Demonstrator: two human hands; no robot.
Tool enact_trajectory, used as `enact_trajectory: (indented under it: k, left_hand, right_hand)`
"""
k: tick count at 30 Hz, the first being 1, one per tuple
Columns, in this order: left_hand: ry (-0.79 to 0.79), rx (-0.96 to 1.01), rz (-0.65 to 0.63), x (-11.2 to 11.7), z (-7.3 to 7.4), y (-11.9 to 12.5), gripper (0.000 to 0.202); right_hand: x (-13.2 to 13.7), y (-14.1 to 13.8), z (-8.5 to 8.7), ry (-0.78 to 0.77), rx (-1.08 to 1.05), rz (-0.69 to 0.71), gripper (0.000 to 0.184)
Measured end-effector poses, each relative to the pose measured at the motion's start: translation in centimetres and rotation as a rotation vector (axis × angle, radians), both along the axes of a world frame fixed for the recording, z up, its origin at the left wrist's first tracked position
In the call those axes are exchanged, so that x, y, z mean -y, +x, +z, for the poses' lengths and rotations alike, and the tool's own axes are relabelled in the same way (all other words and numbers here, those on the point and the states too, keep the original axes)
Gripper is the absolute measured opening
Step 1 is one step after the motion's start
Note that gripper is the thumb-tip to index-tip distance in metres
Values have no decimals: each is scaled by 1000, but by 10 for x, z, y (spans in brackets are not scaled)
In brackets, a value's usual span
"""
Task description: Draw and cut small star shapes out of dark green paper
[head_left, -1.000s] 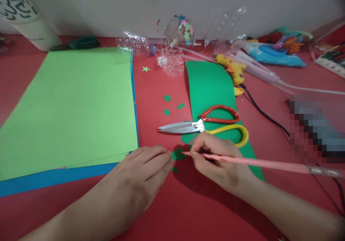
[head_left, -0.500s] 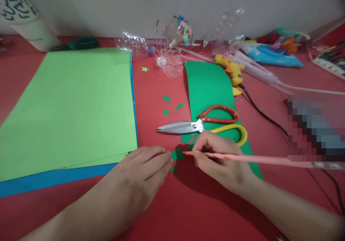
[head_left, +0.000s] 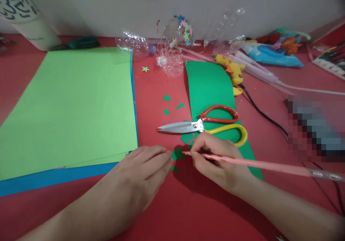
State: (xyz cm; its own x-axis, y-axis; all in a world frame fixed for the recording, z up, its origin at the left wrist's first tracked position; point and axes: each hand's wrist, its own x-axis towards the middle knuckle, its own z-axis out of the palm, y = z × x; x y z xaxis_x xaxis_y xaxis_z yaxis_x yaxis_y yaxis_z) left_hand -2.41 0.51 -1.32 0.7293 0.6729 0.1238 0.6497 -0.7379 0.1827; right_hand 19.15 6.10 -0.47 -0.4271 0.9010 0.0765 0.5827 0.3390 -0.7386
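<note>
My right hand (head_left: 215,160) is closed around a long pink pencil (head_left: 256,163), its tip resting on a small dark green paper scrap (head_left: 178,154) on the red table. Fingers of my left hand (head_left: 145,165) lie flat and extended, their tips pressing the left edge of that scrap. Just beyond my right hand lie scissors (head_left: 205,125) with one red and one yellow handle, resting partly on a dark green paper strip (head_left: 208,86).
A stack of light green and blue paper sheets (head_left: 70,108) lies at left. Small green cut-outs (head_left: 167,98) dot the table. Clear plastic bottle pieces (head_left: 172,61), a yellow glue gun (head_left: 233,72) with black cord, and craft supplies line the back wall.
The pencil's far end has swung slightly up and then back down; both hands stay in place on the scrap.
</note>
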Motion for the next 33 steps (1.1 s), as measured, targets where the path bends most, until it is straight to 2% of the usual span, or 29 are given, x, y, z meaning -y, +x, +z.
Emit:
enact_trajectory:
  k: [33]
  left_hand:
    - [-23,12,-5,-2,1,0,40]
  right_hand:
    - [2,1,-1,33,-9,181,16]
